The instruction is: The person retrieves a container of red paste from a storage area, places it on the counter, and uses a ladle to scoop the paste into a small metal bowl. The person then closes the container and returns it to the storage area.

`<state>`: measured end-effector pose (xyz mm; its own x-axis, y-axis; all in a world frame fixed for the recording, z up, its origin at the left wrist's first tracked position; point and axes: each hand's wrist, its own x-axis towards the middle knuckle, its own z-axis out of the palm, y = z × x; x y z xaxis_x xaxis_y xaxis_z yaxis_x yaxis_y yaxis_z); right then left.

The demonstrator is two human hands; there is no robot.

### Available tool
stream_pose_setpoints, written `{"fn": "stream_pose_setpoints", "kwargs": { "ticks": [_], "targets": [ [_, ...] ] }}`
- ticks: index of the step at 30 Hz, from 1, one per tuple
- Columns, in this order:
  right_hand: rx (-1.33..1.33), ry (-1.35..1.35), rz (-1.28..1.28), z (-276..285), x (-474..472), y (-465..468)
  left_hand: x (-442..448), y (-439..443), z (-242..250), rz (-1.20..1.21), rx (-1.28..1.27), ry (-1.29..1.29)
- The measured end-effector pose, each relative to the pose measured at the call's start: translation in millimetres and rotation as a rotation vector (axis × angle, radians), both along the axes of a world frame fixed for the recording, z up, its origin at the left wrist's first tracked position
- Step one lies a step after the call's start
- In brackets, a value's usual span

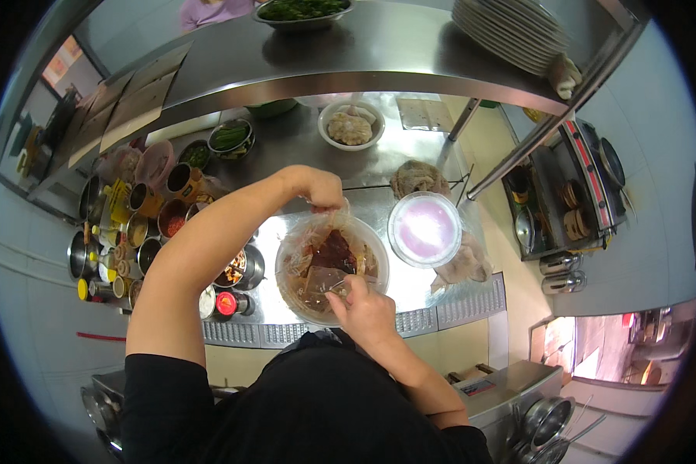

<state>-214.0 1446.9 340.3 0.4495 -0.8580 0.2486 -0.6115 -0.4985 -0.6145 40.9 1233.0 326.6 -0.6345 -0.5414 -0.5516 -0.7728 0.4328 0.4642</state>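
Observation:
A round translucent tub (384, 278) stands on the steel worktop before me. Inside it is a clear plastic bag (296, 240) around dark red-brown, wet-looking contents (332, 250). My left hand (323, 190) reaches across to the tub's far side, its fingers closed on the gathered edge of the bag. At the near side, my right hand (366, 308) pinches a clear, flat-sided plastic piece (325, 281) over the contents. Whether that piece belongs to the bag cannot be made out. Right of the tub sits a round translucent lid or lidded tub (424, 229) with strong glare.
Crowded at left are spice containers (173, 218), bottles and a red-lidded jar (227, 303). Crumpled cloths (420, 178) lie at right. Behind stands a white bowl (351, 126) holding bagged food. An overhead steel shelf (383, 43) carries stacked plates (507, 32). A person (214, 13) is beyond it.

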Motion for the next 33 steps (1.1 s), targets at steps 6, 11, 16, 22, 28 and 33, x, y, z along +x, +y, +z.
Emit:
{"fn": "stream_pose_setpoints", "kwargs": {
  "ticks": [6, 11, 16, 22, 28, 33],
  "targets": [
    [-0.129, 0.088, 0.110, 2.8, 2.8, -0.8, 40.5, 9.7, 0.0, 0.605, 0.308, 0.210],
    [-0.175, 0.037, 0.237, -7.5, -18.0, 0.1, 42.9, 21.9, -8.6, 0.651, 0.229, 0.443],
    [-0.287, -0.133, 0.261, -9.7, -70.0, -10.0, 40.4, 33.0, -7.8, 0.699, 0.164, 0.568],
    [-0.368, -0.039, 0.210, -15.7, -108.0, -53.3, 65.0, 42.0, 1.6, 0.824, 0.127, 0.585],
    [-0.465, -0.269, -0.075, -34.3, -103.3, -116.5, 93.9, 57.4, -1.6, 1.055, 0.086, 0.668],
    [-0.238, -0.448, -0.326, -42.6, -78.3, -111.7, 79.4, 72.4, 0.6, 1.209, 0.007, 0.773]
  ]
}}
